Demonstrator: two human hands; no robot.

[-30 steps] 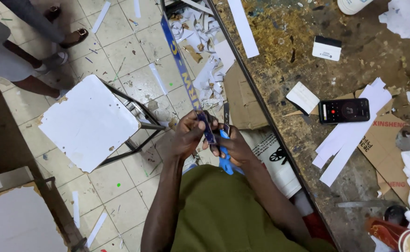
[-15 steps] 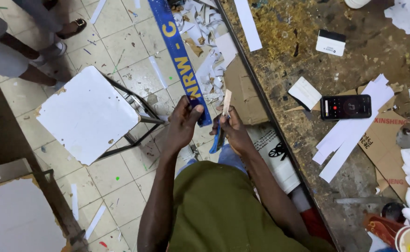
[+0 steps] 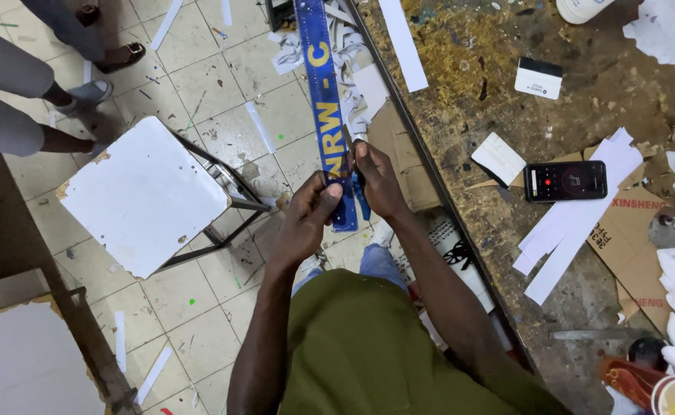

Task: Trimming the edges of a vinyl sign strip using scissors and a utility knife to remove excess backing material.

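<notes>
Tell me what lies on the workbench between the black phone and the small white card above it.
In the head view, only bare, stained bench top separates the black phone from the small white card; nothing lies on that stretch.

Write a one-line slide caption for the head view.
Both hands, left hand and right hand, grip a long blue lettered strip beside a white stool and cluttered workbench.

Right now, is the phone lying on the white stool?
No: the phone lies on the worn workbench beside white paper strips, while the white stool stands apart on the tiled floor.
</notes>
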